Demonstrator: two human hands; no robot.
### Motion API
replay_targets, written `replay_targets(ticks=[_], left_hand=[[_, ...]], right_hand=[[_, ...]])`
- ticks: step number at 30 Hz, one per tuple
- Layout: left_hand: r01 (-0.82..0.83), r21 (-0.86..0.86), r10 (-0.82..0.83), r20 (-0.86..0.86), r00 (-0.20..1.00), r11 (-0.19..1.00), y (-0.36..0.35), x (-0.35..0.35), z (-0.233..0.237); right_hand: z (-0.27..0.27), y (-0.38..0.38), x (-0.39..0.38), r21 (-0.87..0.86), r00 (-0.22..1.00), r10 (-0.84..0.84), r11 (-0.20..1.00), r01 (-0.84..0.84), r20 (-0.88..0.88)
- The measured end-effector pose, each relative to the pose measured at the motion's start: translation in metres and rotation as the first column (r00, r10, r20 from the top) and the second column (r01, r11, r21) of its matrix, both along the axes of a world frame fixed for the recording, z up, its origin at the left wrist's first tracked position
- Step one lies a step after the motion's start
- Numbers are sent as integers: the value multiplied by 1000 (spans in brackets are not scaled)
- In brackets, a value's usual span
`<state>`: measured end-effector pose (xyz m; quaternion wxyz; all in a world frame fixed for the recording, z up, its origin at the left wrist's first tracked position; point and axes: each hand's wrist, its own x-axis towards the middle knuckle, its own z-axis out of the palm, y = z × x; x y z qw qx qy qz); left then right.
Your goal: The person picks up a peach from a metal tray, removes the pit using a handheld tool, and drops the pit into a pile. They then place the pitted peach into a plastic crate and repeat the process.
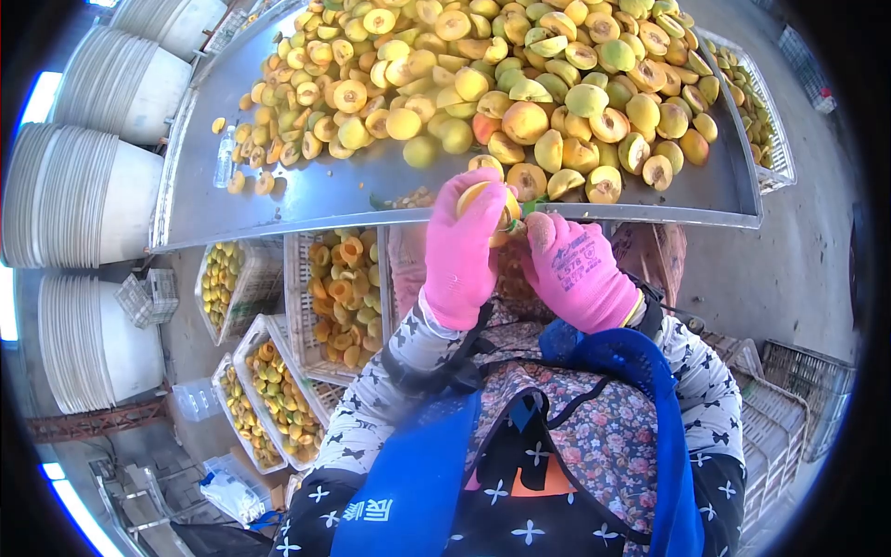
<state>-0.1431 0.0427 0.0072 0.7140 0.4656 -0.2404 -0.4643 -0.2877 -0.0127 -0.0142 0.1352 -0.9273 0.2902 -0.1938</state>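
My left hand (462, 246), in a pink glove, is closed around a yellow peach (506, 218) just in front of the metal table's near edge. My right hand (577, 271), gloved in pink with dark print on its back, has its fingers pinched together right beside that fruit. A bit of green shows between the two hands; what the right fingers hold is too small to make out. Beyond them, a large heap of yellow peaches (404, 123), many cut in half with red-brown centres, covers much of the metal table (306, 200).
A clear plastic bottle (225, 158) is at the table's left. Below the near edge are a crate of peach halves (293, 306) and more filled crates (245, 357). Stacked white tubs (130, 200) line the left; empty crates (775, 418) sit at right.
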Motion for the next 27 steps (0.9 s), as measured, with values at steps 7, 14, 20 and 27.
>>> replay_targets(ticks=[7, 14, 20, 27], left_hand=[[-41, 126, 44, -22, 999, 991, 1, 3, -3], [-13, 83, 30, -200, 979, 996, 2, 1, -8], [-82, 100, 94, -128, 987, 992, 0, 0, -2], [109, 145, -119, 57, 991, 983, 2, 17, -3]], right_hand=[[-17, 12, 4, 385, 912, 96, 885, -262, 399], [-27, 10, 2, 209, 997, 49, 976, -62, 65], [-18, 28, 18, 560, 957, -78, 823, -96, 278], [-16, -2, 4, 371, 899, 96, 888, -271, 426]])
